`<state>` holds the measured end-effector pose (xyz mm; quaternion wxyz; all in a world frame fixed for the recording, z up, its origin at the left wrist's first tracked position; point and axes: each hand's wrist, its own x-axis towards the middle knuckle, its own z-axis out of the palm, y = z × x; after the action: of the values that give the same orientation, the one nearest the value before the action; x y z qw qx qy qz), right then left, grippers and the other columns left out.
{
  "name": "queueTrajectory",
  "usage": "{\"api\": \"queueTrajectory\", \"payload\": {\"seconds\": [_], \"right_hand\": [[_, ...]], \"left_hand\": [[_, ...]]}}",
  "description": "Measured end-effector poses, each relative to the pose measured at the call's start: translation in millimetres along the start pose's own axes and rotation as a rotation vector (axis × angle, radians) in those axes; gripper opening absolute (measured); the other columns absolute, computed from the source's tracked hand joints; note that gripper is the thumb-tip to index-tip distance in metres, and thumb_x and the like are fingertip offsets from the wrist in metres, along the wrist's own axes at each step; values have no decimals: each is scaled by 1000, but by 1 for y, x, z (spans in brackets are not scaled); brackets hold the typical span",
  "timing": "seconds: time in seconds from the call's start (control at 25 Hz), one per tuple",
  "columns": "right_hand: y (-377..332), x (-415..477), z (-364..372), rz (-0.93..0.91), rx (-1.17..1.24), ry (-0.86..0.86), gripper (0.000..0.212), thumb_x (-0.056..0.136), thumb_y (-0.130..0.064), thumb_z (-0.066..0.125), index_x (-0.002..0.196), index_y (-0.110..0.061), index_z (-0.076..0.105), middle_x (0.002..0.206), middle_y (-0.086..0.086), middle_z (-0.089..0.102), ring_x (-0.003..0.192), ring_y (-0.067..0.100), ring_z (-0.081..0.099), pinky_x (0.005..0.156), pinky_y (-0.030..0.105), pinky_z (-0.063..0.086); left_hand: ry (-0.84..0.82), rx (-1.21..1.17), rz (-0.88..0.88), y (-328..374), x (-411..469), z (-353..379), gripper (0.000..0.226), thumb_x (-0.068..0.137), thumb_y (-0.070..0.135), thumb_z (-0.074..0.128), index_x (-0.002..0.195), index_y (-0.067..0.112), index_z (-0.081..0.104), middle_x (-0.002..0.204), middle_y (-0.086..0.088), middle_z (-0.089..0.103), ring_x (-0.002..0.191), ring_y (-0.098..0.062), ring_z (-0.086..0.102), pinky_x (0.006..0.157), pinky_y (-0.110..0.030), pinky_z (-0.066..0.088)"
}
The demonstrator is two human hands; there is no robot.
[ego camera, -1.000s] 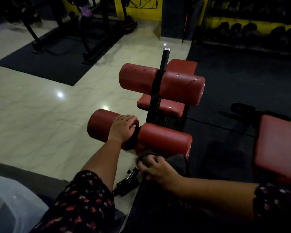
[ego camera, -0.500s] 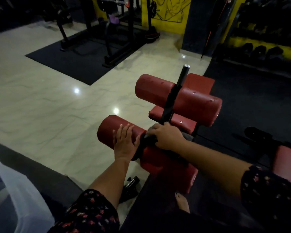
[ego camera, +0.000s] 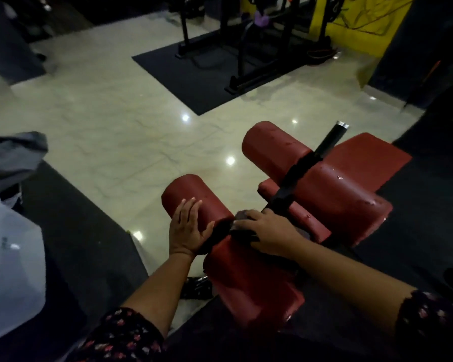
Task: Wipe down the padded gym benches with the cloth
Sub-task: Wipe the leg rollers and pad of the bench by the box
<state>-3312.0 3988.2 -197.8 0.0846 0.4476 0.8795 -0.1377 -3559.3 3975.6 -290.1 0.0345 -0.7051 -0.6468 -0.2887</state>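
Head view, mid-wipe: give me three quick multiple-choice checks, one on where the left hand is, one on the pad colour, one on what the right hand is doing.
1. The left hand rests on:
A) the lower roller pad
B) the upper roller pad
C) the floor

2. The padding is:
A) blue
B) yellow
C) red

3. The right hand:
A) hangs empty
B) holds the cloth on the lower roller pad
C) holds a spray bottle

Answers:
1 A, its palm lies flat on that roller's left half.
2 C, every pad in view shows red.
3 B, dark cloth shows under its fingers at the roller's middle.
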Motion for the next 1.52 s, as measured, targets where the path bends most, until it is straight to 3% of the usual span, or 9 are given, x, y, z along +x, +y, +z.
{"api": "queueTrajectory", "payload": {"seconds": [0.16, 0.36, 0.44, 0.6, 0.84, 0.96, 1.16, 1.36, 1.52], "right_hand": [[34, -3, 22, -50, 170, 10, 63, 88, -32, 59, 145, -45, 34, 147, -7, 32, 117, 25, 43, 89, 39, 48], [83, 14, 41, -63, 248, -117, 60, 84, -22, 61, 140, -39, 46, 132, -2, 47, 111, 23, 56, 90, 38, 49], [87, 37, 27, -42, 332, -8, 60, 82, -20, 62, 137, -38, 50, 130, 1, 50, 113, 26, 57, 95, 38, 48], [65, 91, -10, -16, 443, 159, 63, 80, -18, 65, 140, -31, 50, 139, 7, 45, 118, 34, 53, 101, 40, 44], [37, 92, 27, -360, 363, 160, 73, 79, -9, 69, 141, -38, 46, 151, 3, 33, 126, 24, 39, 101, 36, 41], [53, 89, 40, -154, 397, 114, 74, 83, -11, 67, 146, -36, 37, 148, 9, 34, 126, 33, 48, 103, 37, 42], [39, 76, 31, -321, 358, 207, 71, 81, -13, 68, 141, -43, 43, 150, 3, 32, 127, 26, 39, 102, 40, 43], [49, 125, 12, -292, 264, 106, 70, 85, -14, 67, 145, -37, 39, 150, 9, 34, 127, 33, 47, 105, 40, 41], [21, 143, -7, -389, 263, 157, 69, 82, -16, 63, 143, -42, 42, 151, 6, 34, 126, 33, 44, 101, 42, 45]], "left_hand": [[-90, 73, -307, 32, -14, -6, 81, 94, 70, 23, 139, 7, 48, 141, -18, 50, 126, -38, 51, 100, -49, 47], [-235, -3, -579, 65, -18, -17, 77, 96, 67, 23, 155, 18, 27, 163, -5, 20, 148, -24, 22, 121, -43, 20], [-259, -37, -539, 87, -20, -23, 77, 92, 68, 18, 154, 24, 28, 164, -1, 16, 150, -20, 14, 122, -43, 10], [-362, -118, -218, 122, -34, -24, 74, 85, 69, 22, 144, 31, 48, 157, 7, 33, 149, -13, 18, 123, -47, 2], [-397, -126, 89, 103, -55, -23, 58, 91, 61, 41, 137, 30, 56, 147, 3, 50, 145, -17, 29, 121, -37, 5], [-313, -152, 109, 105, -57, -21, 54, 90, 58, 44, 135, 32, 57, 145, 6, 51, 143, -14, 33, 120, -35, 12], [-316, -122, 103, 104, -52, -24, 52, 87, 58, 45, 125, 29, 66, 131, 4, 62, 132, -19, 47, 109, -47, 39], [-372, -137, 34, 108, -51, -27, 54, 87, 57, 45, 132, 31, 60, 144, 8, 52, 140, -16, 40, 112, -36, 28], [-405, -52, -32, 111, -52, -25, 54, 93, 56, 39, 134, 27, 59, 140, 3, 55, 136, -20, 44, 114, -41, 32]]}}
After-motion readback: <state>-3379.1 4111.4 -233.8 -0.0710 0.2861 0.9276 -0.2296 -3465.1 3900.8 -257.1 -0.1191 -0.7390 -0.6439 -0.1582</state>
